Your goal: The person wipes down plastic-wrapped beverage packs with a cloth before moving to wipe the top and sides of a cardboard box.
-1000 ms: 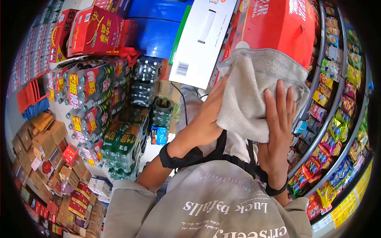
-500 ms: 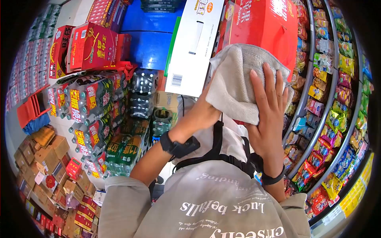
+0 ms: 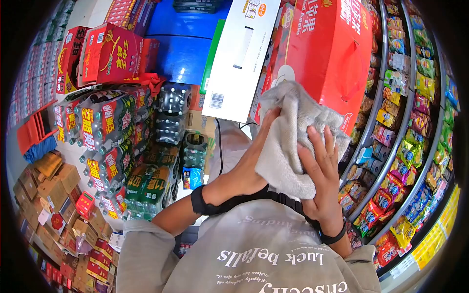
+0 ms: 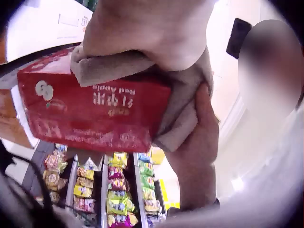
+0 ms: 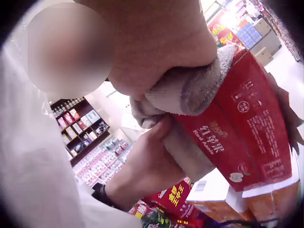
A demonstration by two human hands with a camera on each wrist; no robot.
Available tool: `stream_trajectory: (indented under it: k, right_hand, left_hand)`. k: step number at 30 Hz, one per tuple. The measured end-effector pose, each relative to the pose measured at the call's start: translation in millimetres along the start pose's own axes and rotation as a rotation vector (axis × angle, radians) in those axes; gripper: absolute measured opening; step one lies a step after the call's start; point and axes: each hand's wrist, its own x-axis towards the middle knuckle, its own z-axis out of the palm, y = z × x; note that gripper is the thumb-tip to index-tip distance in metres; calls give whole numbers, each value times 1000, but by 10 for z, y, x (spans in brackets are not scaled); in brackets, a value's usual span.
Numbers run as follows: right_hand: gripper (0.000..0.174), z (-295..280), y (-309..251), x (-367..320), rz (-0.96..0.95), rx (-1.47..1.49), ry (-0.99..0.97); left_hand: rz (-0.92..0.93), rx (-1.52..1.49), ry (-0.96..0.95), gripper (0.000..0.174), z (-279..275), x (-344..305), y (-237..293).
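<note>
A grey-beige cloth (image 3: 288,141) hangs loosely folded between both hands, in front of a red apple carton (image 3: 317,58). My left hand (image 3: 251,163) grips its left side, with most of the fingers hidden behind the fabric. On the right side, my right hand (image 3: 320,180) holds it, fingers spread over its upper face. In the left wrist view, the cloth (image 4: 183,118) overlaps one end of the red carton (image 4: 95,109). The right wrist view has the cloth (image 5: 194,92) bunched under the right hand (image 5: 164,38), and the left hand (image 5: 147,164) on its lower part.
A white carton with a handle slot (image 3: 237,63) stands left of the red one. Farther left are shrink-wrapped bottle packs (image 3: 107,117), a red gift box (image 3: 110,56) and stacked brown cartons (image 3: 53,190). Curved shelves of snack packets (image 3: 415,136) line the right side.
Both hands and the cloth have shifted down and left, closer to the body, showing more of the red carton. The right fingers have moved lower on the cloth, which is more crumpled.
</note>
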Motion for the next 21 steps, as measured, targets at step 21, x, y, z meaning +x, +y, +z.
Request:
stream_trajectory:
  k: [21]
  right_hand:
    - [59,-119,-104,-77,94,15,68]
  left_hand:
    - [294,211,41,93,66,42,347]
